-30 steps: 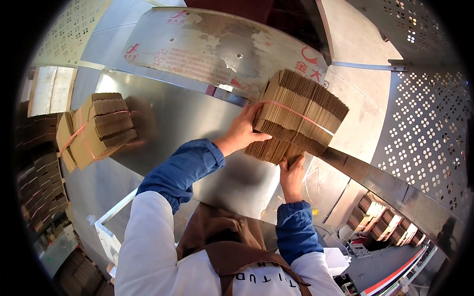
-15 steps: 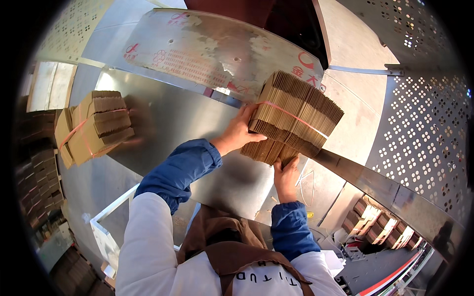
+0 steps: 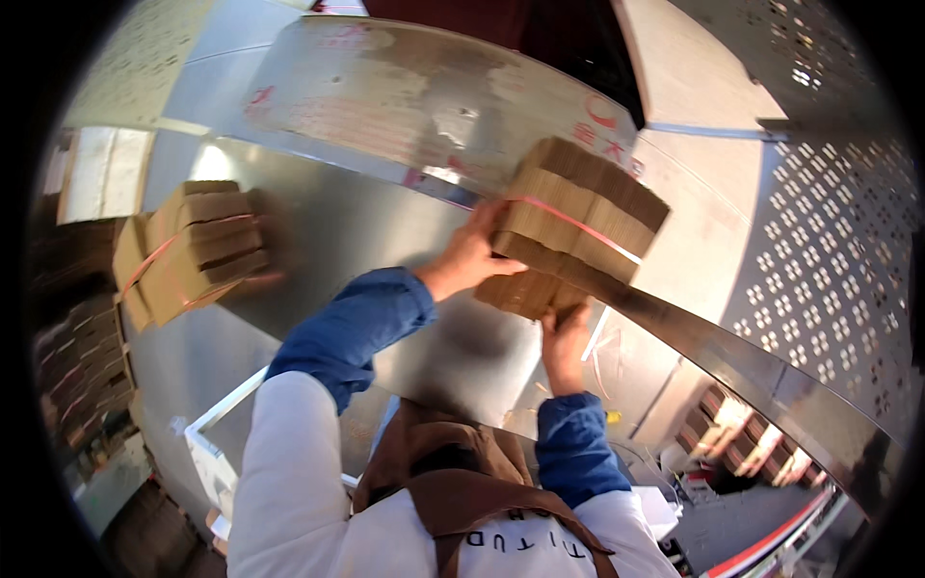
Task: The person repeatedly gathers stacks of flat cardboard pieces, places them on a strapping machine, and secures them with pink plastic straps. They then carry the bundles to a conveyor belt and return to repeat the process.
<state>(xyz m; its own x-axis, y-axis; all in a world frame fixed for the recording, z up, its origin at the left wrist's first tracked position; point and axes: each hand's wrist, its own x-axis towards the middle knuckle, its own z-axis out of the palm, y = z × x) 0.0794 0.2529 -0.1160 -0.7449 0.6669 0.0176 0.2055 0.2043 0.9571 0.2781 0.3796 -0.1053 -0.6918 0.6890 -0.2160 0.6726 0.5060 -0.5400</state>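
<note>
The left hand (image 3: 472, 252) is grasping the left side of a banded bundle of folded cardboard (image 3: 564, 207), its thumb pressing along the near lower edge while the other fingers are curling up the side. The right hand (image 3: 566, 345) is gripping the bottom near corner, thumb lying on the lower tier; its remaining fingers are mostly hiding behind the cardboard. The bundle is sitting between and just beyond both sets of fingers, tilting slightly, its upper tier overhanging the lower one. Whether the metal tabletop (image 3: 337, 222) is bearing any of its weight, one cannot tell.

As for progress, a pink band (image 3: 583, 228) is already running across the upper tier, above the fingers, so the bundling there is looking done; whether it is also binding the lower tier is not showing. The bundle is not yet being let go by either hand. Well to the left of the left fingers, a second cardboard bundle (image 3: 183, 275) is standing apart, pink bands crossing it, seemingly finished. Beyond the right fingers, lower down, more cardboard bundles (image 3: 708, 424) are standing in a row.
</note>
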